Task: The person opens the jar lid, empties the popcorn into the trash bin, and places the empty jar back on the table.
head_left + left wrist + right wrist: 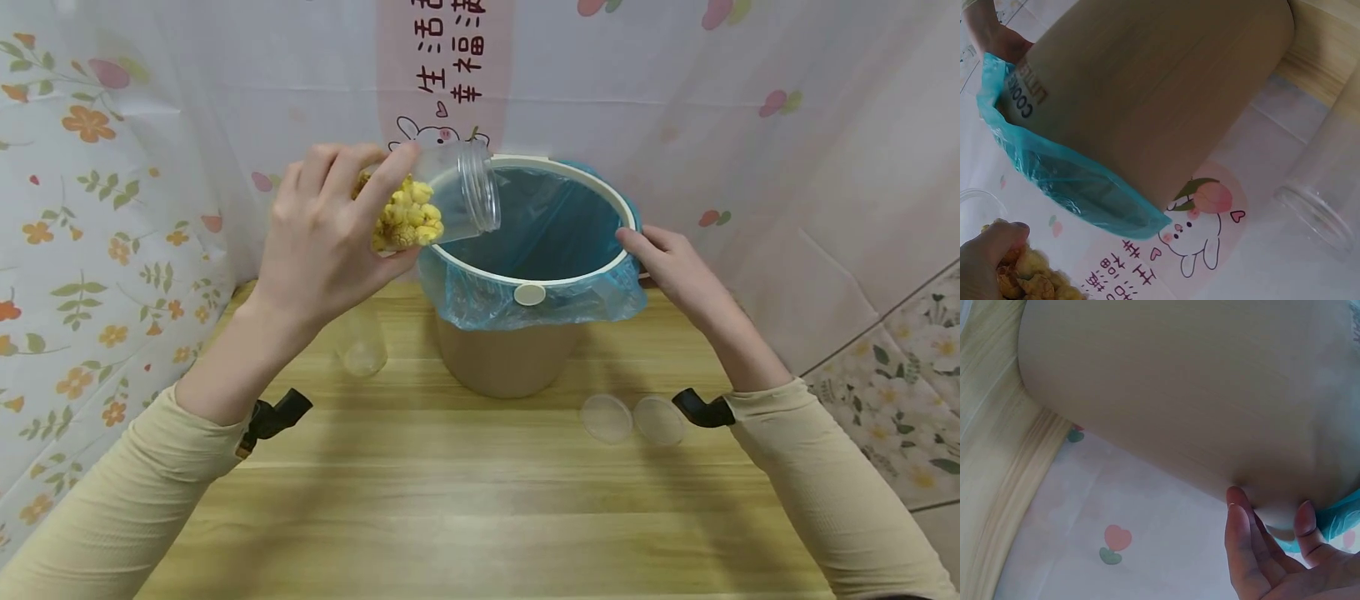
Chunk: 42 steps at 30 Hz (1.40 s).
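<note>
My left hand (318,221) grips a clear plastic jar (454,192) that lies on its side in the air, its uncapped mouth pointing right over the bin's left rim. Yellow popcorn (408,218) fills the jar's lower part near the fingers. Below stands a beige trash bin (510,358), lined with a blue plastic bag (480,307) folded over the edge under a cream ring. My right hand (678,271) holds the bin's right rim, thumb on top; in the right wrist view its fingers (1239,537) touch the outer wall. The bin's bottom inside is hidden.
A second clear jar (363,354) stands on the wooden table (465,500) left of the bin. Two clear round lids (606,418) lie side by side at the bin's front right. Behind the table hangs a printed white curtain (315,92).
</note>
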Each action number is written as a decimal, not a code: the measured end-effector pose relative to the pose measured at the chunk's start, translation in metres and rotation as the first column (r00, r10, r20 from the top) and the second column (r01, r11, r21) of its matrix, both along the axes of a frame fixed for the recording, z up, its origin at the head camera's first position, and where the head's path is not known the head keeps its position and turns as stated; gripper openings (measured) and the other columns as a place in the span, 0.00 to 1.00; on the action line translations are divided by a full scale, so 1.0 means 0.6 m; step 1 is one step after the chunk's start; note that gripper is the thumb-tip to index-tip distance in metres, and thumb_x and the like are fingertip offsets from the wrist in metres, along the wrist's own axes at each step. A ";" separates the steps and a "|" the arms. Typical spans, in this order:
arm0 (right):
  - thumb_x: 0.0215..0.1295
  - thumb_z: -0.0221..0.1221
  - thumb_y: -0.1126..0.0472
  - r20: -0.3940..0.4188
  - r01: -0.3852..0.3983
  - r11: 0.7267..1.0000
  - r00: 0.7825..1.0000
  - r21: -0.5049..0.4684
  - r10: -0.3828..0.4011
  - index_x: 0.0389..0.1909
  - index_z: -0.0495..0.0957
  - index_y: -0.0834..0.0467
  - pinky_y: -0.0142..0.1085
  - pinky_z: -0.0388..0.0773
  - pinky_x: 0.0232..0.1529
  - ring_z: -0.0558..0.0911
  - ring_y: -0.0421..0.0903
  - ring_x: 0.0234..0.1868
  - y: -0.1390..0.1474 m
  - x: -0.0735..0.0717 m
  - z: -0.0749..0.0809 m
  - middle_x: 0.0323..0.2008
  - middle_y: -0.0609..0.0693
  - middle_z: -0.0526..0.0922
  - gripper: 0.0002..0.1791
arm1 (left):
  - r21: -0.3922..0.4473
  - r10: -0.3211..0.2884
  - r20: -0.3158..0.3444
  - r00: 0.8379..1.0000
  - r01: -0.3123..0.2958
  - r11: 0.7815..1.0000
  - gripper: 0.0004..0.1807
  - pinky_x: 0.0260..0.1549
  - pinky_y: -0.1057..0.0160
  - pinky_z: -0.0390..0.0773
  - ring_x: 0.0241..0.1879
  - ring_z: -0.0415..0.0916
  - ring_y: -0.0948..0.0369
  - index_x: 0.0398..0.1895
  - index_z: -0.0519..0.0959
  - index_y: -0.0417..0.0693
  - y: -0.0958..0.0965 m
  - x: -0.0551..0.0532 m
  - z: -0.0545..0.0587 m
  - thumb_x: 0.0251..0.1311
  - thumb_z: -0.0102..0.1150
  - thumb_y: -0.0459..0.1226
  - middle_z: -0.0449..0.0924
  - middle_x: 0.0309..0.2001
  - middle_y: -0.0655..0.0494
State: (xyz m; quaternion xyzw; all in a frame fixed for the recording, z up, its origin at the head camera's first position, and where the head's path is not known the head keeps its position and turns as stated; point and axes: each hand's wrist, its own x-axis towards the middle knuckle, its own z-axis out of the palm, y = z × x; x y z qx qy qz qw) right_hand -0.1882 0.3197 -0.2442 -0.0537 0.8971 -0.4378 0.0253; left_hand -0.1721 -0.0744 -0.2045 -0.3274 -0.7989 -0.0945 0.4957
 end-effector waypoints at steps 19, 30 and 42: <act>0.77 0.44 0.35 -0.007 0.009 1.000 1.000 0.006 -0.009 0.66 0.72 0.59 0.23 0.80 0.45 0.83 0.31 0.44 -0.003 0.008 0.001 0.43 0.38 0.82 0.35 | -0.133 0.019 0.103 0.994 -0.005 0.991 0.42 0.48 0.42 0.77 0.54 0.72 0.44 0.72 0.68 0.52 -0.003 -0.025 0.022 0.51 0.71 0.44 0.79 0.57 0.46; 0.77 0.44 0.35 -0.009 0.003 1.000 1.000 0.011 -0.003 0.63 0.73 0.60 0.25 0.80 0.46 0.83 0.32 0.44 -0.003 0.009 0.001 0.42 0.40 0.81 0.34 | -0.158 0.008 0.117 0.993 0.010 0.987 0.43 0.43 0.44 0.76 0.54 0.71 0.43 0.72 0.68 0.52 0.005 -0.044 0.035 0.50 0.73 0.43 0.79 0.57 0.44; 0.77 0.44 0.35 -0.012 0.006 1.000 1.000 -0.001 -0.006 0.63 0.72 0.61 0.25 0.81 0.45 0.83 0.32 0.44 -0.002 0.009 0.001 0.43 0.42 0.82 0.34 | -0.194 -0.002 0.125 0.992 0.026 0.981 0.44 0.51 0.40 0.77 0.57 0.73 0.43 0.71 0.69 0.54 0.023 -0.064 0.051 0.47 0.76 0.40 0.80 0.58 0.44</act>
